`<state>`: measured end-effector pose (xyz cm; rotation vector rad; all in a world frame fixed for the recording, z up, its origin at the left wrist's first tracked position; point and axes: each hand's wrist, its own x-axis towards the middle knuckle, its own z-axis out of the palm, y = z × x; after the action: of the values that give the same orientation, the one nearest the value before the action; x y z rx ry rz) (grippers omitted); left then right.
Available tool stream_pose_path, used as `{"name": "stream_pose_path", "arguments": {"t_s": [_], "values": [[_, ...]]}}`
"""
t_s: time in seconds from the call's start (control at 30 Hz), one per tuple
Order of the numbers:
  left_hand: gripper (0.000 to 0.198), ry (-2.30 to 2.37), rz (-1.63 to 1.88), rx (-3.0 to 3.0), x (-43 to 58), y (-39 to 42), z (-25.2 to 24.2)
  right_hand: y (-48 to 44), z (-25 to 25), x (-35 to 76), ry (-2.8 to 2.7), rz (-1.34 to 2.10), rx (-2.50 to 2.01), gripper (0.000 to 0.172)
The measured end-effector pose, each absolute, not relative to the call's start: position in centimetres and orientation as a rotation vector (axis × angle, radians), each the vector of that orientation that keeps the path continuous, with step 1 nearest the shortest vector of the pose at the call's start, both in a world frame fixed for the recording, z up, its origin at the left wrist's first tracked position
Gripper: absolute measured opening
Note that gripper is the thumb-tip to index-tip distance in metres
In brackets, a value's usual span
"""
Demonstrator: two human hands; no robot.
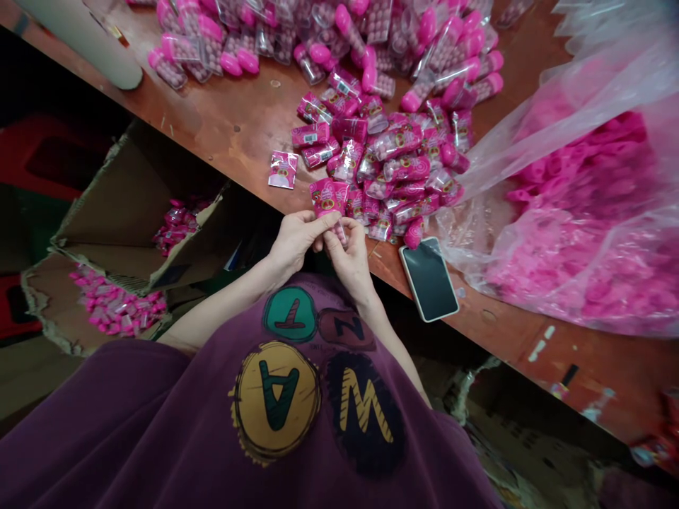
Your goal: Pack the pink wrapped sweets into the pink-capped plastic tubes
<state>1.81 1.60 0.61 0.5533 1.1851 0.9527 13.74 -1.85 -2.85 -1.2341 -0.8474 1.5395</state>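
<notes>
At the table's near edge my two hands meet. The fingers of my left hand (296,240) are closed on a flat pink printed label sleeve (322,195), its printed end pointing away from me. My right hand (350,256) pinches a small clear candy tube (340,232) with pale pink balls, right beside my left thumb. Fingers hide much of the tube, and I cannot tell whether it is inside the sleeve. Just beyond lies a heap of labelled candy tubes (403,168). One flat label sleeve (283,170) rests apart on the left.
Unlabelled candy tubes with pink caps (318,53) are heaped at the back. A phone (429,279) lies at the table edge, next to a clear plastic bag of pink caps (578,268). Below left, cardboard boxes (100,212) hold more pink tubes. A pale cylinder (90,42) stands far left.
</notes>
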Motion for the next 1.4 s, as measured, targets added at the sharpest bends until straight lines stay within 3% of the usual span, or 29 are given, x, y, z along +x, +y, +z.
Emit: {"name": "stream_pose_path", "arguments": {"t_s": [0.13, 0.23, 0.57, 0.8, 1.03, 1.27, 1.4], "values": [[0.04, 1.012, 0.859, 0.504, 1.3, 2.0, 1.0, -1.9, -2.0, 14.0, -0.804, 1.627, -1.172, 0.044], [0.042, 0.998, 0.867, 0.481, 0.9, 2.4, 1.3, -2.4, -1.8, 14.5, -0.793, 1.722, -1.082, 0.049], [0.051, 1.056, 0.947, 0.477, 1.5, 1.5, 0.4, -3.1, -1.8, 12.6, -0.718, 1.545, -1.079, 0.049], [0.033, 1.021, 0.908, 0.471, 0.7, 1.7, 0.4, -3.1, -1.7, 12.9, -0.62, 1.623, -1.091, 0.042], [0.042, 1.105, 0.92, 0.416, 1.5, 0.5, -0.3, -3.2, -2.6, 12.2, -0.727, 1.523, -1.146, 0.048], [0.032, 0.904, 0.778, 0.575, 1.1, 0.3, 0.2, -2.2, -2.9, 13.6, -0.732, 1.547, -1.025, 0.05], [0.037, 0.838, 0.71, 0.574, 0.5, 1.1, 0.2, -1.9, -2.4, 14.4, -0.757, 1.627, -0.968, 0.053]]}}
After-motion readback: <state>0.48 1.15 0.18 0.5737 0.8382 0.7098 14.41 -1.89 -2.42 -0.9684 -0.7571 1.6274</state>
